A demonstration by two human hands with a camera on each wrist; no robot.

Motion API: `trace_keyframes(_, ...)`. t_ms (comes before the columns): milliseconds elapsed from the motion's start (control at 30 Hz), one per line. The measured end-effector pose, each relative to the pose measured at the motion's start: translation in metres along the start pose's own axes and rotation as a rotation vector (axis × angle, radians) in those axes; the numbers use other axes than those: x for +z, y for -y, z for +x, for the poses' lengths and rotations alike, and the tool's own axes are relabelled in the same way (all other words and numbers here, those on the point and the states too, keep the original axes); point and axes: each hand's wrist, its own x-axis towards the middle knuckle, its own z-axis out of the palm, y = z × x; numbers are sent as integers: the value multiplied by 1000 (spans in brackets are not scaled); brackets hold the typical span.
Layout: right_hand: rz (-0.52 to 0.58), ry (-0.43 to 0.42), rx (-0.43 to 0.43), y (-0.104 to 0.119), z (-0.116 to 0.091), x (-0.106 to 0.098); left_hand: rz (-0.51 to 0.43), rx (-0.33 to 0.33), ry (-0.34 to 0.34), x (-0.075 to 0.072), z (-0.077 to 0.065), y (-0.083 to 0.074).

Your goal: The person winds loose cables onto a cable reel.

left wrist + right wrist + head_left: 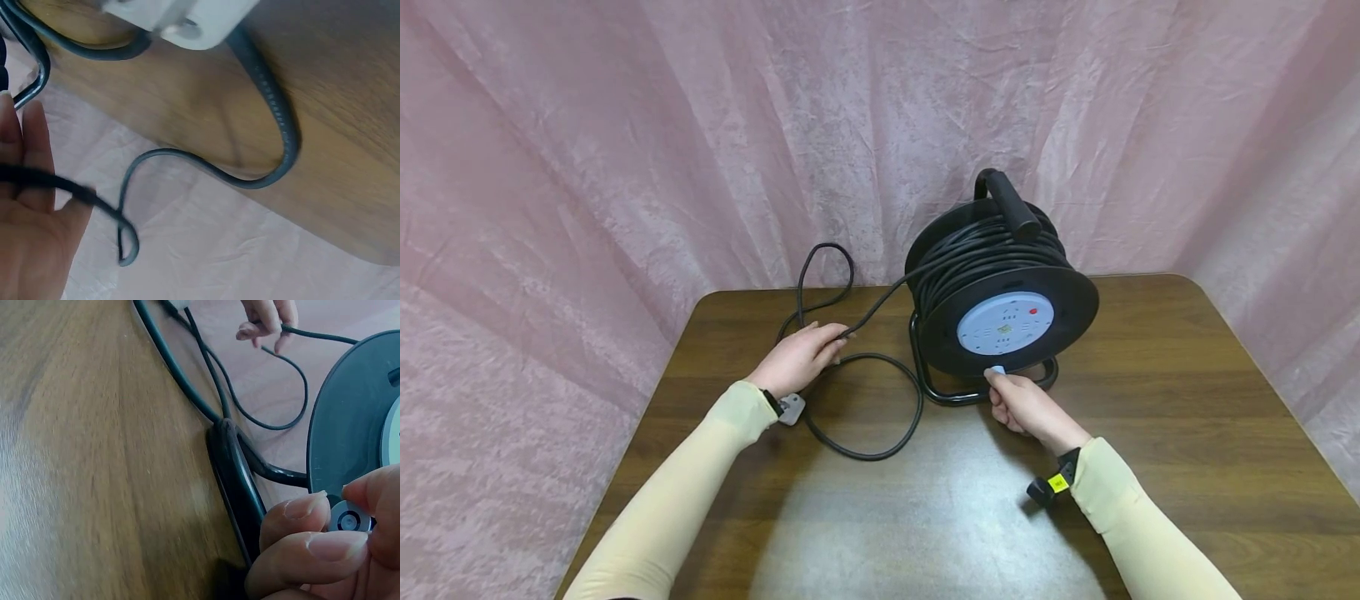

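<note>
A black cable reel [1078,296] stands tilted on the table, with black cable wound on its drum and a pale blue socket panel [981,325] on its face. My right hand [1030,408] pinches the small grey crank knob [349,519] at the lower rim of the reel's disc, between thumb and fingers. Left of the reel, my left hand [801,358] touches the loose black cable [880,302]. In the left wrist view that cable crosses the palm, and the visible fingers [37,140] are fairly straight. A whitish plug-like block [200,25] lies near the left wrist.
Loose cable loops [868,457] lie on the wooden table [1150,400] around the left hand. The reel's black tube stand [951,398] rests on the table, and its carry handle [1011,204] rises on top. A pink curtain [820,125] hangs behind.
</note>
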Motion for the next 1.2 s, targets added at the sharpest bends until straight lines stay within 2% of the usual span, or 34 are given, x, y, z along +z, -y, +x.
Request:
trace_keyframes(133, 19, -4, -8, 1, 1, 5, -47, -50, 30, -1, 0, -5)
trace_keyframes(300, 38, -9, -24, 1, 2, 10, -81, -78, 58, 1, 4, -9)
trace_keyframes(433, 12, -36, -42, 0, 2, 14, -95, -95, 87, 3, 6, -11)
trace_keyframes(567, -20, -68, -55, 1, 3, 16, -88, -98, 83, 5, 8, -13)
trace_keyframes(833, 14, -55, -56, 5, 5, 24, -91, -68, 62, 6, 11, -20)
trace_keyframes(1033, -27, -68, -62, 10, 4, 29, -100, -50, 48, 7, 12, -21)
trace_keyframes(1200, -24, -65, -73, 13, 3, 32, -52, -13, 27, 7, 13, -20)
